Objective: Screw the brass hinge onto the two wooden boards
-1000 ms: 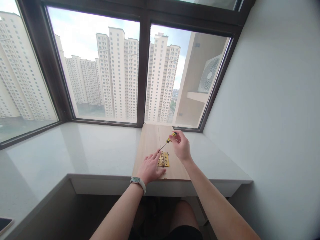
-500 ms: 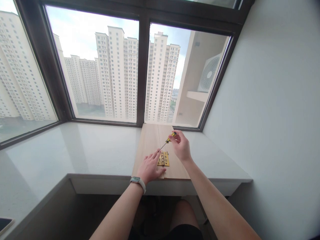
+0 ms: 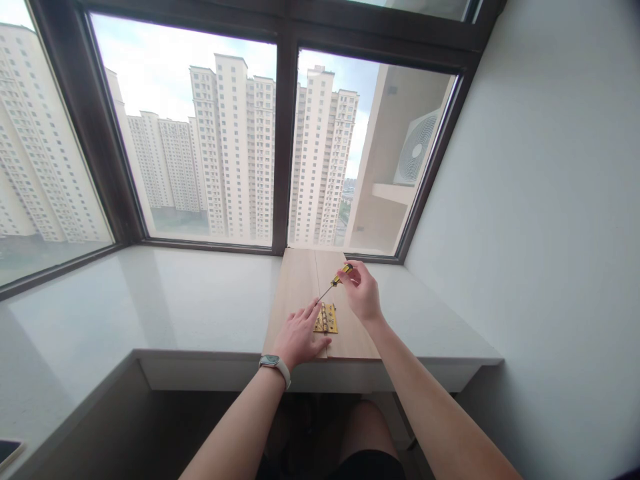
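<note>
My right hand (image 3: 364, 293) is closed around the yellow-and-black handle of a screwdriver (image 3: 342, 274). Its thin shaft slants down to the left, and its tip is by the fingertips of my left hand (image 3: 299, 335). That left hand lies with its fingers stretched out and thumb apart, over the left leaf of a brass-coloured hinge (image 3: 331, 319). The hinge straddles the seam between two light wooden boards (image 3: 295, 280). Small screws show on its right leaf. My left fingers hide whatever the screwdriver's tip touches.
The boards rest on a white windowsill counter (image 3: 215, 300), reaching from its front edge to the window frame (image 3: 283, 167). A white wall (image 3: 545, 200) rises at the right. At the lower left corner lies a dark flat object (image 3: 7, 451), cut off by the picture edge.
The view has shifted very slightly. Both hands, the screwdriver and the hinge hold nearly the same places.
</note>
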The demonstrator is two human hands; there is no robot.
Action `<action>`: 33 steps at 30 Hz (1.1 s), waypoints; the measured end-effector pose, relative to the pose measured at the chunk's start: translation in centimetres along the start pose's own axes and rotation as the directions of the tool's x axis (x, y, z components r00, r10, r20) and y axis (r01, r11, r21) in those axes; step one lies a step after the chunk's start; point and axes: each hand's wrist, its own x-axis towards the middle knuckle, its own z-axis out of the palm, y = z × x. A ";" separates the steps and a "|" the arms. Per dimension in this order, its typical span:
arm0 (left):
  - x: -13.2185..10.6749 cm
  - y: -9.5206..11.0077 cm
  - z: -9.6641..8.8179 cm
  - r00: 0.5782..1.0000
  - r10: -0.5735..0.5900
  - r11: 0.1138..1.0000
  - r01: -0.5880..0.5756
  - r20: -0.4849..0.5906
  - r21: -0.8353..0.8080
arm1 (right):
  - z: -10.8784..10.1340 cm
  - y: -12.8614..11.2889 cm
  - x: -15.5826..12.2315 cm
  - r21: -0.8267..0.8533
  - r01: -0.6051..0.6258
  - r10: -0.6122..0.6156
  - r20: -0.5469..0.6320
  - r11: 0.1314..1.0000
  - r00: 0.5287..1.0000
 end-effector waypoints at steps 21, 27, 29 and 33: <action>-0.2 0.1 -0.1 0.999 0.029 0.998 -0.031 -0.038 -0.054 | 0.1 -0.3 0.4 -0.040 -0.037 0.038 0.032 0.999 0.999; -0.4 0.4 -0.5 0.995 0.079 0.994 -0.084 -0.066 -0.076 | 0.4 -0.5 0.1 -0.053 -0.040 0.043 0.066 0.998 0.997; -0.5 0.5 -0.7 0.994 0.085 0.992 -0.091 -0.068 -0.091 | 0.4 -0.8 -0.1 -0.062 -0.039 0.044 0.076 0.997 0.996; -0.6 0.7 -1.0 0.995 0.078 0.988 -0.086 -0.069 -0.130 | 0.6 -1.1 -0.3 -0.074 -0.038 0.045 0.095 0.997 0.994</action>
